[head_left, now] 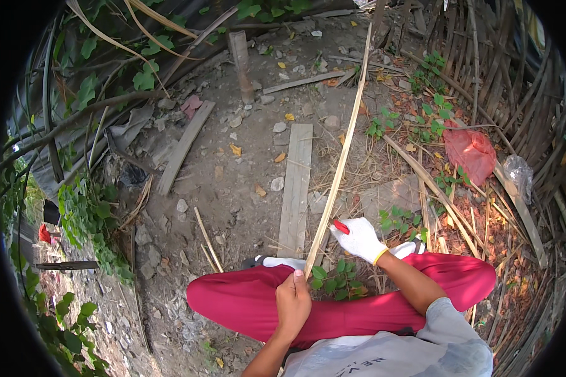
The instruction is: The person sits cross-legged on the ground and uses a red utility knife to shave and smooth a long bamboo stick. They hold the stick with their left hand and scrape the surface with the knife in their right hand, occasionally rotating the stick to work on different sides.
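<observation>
A long, pale bamboo strip (343,157) slants away from me, from my lap to the far edge of the ground. My bare left hand (294,303) is closed round its near end, thumb on top. In a white glove with a yellow cuff, my right hand (361,240) grips a small red-handled tool (341,227) just right of the strip. The tool's working end is too small to make out, and I cannot tell if it touches the strip. My knees, in dark red trousers (233,301), are spread beneath.
Grey planks (295,182) lie on the dirt ahead, and a short wooden post (241,66) stands beyond. At right are a red plastic bag (468,151), a clear bag (517,176), loose sticks and a stick fence (516,81). Leafy vines (91,213) grow at left.
</observation>
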A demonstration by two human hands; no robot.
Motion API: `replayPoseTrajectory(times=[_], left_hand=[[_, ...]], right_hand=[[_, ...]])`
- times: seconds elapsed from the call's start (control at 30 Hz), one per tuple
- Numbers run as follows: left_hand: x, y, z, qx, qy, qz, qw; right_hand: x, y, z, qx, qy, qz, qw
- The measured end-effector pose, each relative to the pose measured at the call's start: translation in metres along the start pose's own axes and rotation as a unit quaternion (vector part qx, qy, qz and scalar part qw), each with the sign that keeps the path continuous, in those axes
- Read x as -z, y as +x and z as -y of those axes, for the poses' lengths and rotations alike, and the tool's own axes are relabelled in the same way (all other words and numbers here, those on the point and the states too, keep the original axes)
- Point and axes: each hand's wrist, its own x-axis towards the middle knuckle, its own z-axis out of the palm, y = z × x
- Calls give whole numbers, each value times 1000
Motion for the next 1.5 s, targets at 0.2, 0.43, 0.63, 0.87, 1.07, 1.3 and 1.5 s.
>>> replayPoseTrajectory(times=[0.2,0.43,0.63,0.87,1.07,1.3,1.5], left_hand=[[-2,14,35,11,-16,-38,999],[-9,15,31,13,-24,-60,998],[-13,13,34,-43,53,-76,995],[-3,12,39,-3,95,-73,993],[2,15,36,19,126,-78,989],[-12,-27,50,7,127,-62,990],[-1,-28,37,26,124,-35,991]], right_hand=[[-4,-19,36,67,-26,6,997],[-4,-20,62,78,-65,69,992],[-2,-12,72,21,-125,88,988],[-30,-3,62,10,-134,129,982],[-40,9,67,-9,-127,162,979],[-2,60,24,-98,-164,83,978],[-5,65,18,-81,-171,56,980]])
